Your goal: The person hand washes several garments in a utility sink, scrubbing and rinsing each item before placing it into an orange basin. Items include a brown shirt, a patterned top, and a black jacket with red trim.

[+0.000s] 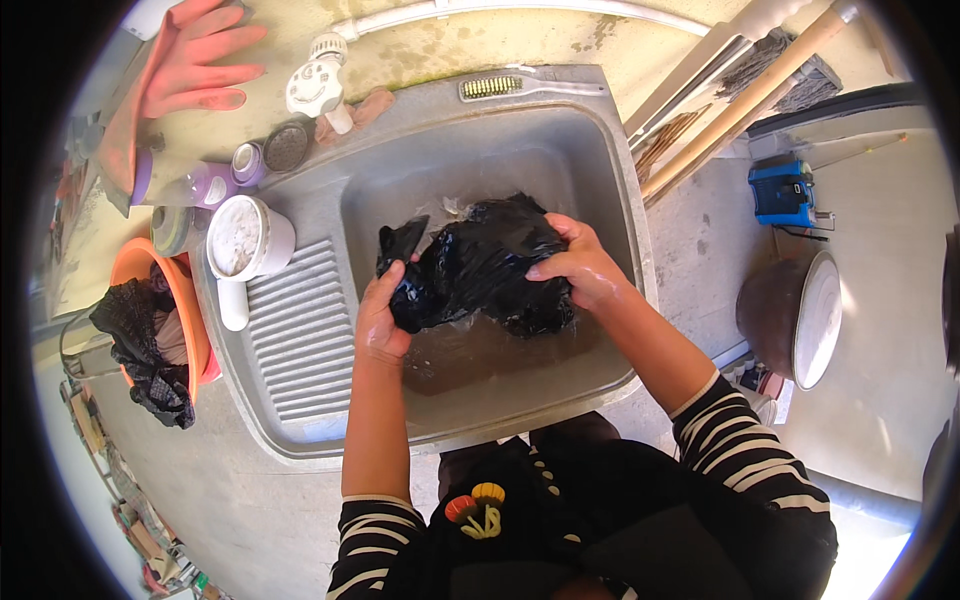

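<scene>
Between my hands is a wet, shiny black cloth [487, 262], bunched up and spread over the basin of a grey laundry sink [525, 420]. My left hand [384, 311] grips its left end, thumb on top. At the other end, my right hand [577, 262] pinches the fabric between thumb and fingers. Whitish suds cling to both hands and wrists. Murky water [457, 367] lies in the basin below the cloth. Left of the basin is the sink's ribbed washboard [304, 337].
A white tub of powder [236, 236] stands by the washboard. A scrub brush [491, 88] lies on the back rim, near a white tap [315, 86]. Red rubber gloves [195, 64] hang at upper left. An orange bucket [191, 322] holds dark clothes; wooden poles [742, 105] lean at right.
</scene>
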The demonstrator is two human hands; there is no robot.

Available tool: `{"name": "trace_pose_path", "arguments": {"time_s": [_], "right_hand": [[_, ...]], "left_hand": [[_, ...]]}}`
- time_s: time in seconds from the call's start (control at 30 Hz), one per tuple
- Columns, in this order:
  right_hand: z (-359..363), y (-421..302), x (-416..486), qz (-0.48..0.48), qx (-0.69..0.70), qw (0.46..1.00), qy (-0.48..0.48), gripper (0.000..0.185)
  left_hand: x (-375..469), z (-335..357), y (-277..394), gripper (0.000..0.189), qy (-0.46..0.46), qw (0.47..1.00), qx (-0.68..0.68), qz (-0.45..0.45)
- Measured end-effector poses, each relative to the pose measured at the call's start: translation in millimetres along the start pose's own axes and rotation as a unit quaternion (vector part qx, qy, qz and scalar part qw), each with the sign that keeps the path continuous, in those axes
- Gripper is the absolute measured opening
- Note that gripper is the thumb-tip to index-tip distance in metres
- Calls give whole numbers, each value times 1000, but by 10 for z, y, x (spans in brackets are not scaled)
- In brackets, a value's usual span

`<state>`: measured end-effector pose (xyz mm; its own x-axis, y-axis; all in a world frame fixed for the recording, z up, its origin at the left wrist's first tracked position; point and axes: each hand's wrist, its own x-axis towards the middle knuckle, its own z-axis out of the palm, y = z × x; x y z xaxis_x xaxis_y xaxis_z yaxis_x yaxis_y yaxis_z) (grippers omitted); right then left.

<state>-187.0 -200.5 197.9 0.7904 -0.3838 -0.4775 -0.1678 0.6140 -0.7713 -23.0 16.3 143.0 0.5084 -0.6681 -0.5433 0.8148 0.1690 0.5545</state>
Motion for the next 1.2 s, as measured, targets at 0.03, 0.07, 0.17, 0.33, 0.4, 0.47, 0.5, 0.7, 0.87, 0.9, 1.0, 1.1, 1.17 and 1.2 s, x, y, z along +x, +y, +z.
{"name": "trace_pose_path", "arguments": {"time_s": [0.03, 0.07, 0.17, 0.33, 0.4, 0.47, 0.5, 0.7, 0.87, 0.9, 1.0, 1.1, 1.17, 1.2], "right_hand": [[-8, -58, -114, -26, 16, 1000, 0, 58], [-28, -111, -217, -52, 33, 998, -1, 56], [-174, -107, -416, -69, 26, 997, 20, 64], [-519, 337, -475, -13, -188, 981, 47, 52], [-560, 425, -440, 16, -501, 865, 39, 46], [-476, 434, -437, -69, -638, 766, 33, 46], [-365, 424, -411, -109, -700, 706, 28, 47], [419, 39, 191, -279, -319, 896, -132, 57], [297, -276, 173, -113, -151, 980, -68, 18], [230, -373, 111, -93, -106, 989, -33, 18], [104, -644, -129, -209, -136, 968, -22, 20], [-57, -812, -250, -283, -191, 926, -163, 23], [-124, -787, -379, -260, -261, 914, -172, 19], [-181, -716, -392, -257, -309, 898, -181, 18]], "left_hand": [[-99, 4, 86, 35, 19, 999, -22, 18], [-195, 38, 178, 31, 19, 998, -54, 29], [-396, 22, 428, 25, -52, 991, -91, 83], [-423, 198, 581, 28, -64, 983, -141, 100], [-385, 204, 560, 27, -77, 984, -135, 88], [-388, 262, 508, 23, -49, 987, -135, 73], [-373, 237, 482, 22, -64, 987, -137, 63], [-323, 385, 366, 27, -198, 976, -86, 42], [-551, 635, 768, 36, -157, 981, 13, 116], [-513, 378, 819, 35, -131, 984, 23, 119], [-411, -46, 653, 26, -51, 987, 42, 146], [-547, 112, 483, 22, 7, 972, 75, 223], [-579, 25, 315, 23, -7, 979, 57, 195], [-589, -107, 198, 23, -13, 985, 42, 168]]}}
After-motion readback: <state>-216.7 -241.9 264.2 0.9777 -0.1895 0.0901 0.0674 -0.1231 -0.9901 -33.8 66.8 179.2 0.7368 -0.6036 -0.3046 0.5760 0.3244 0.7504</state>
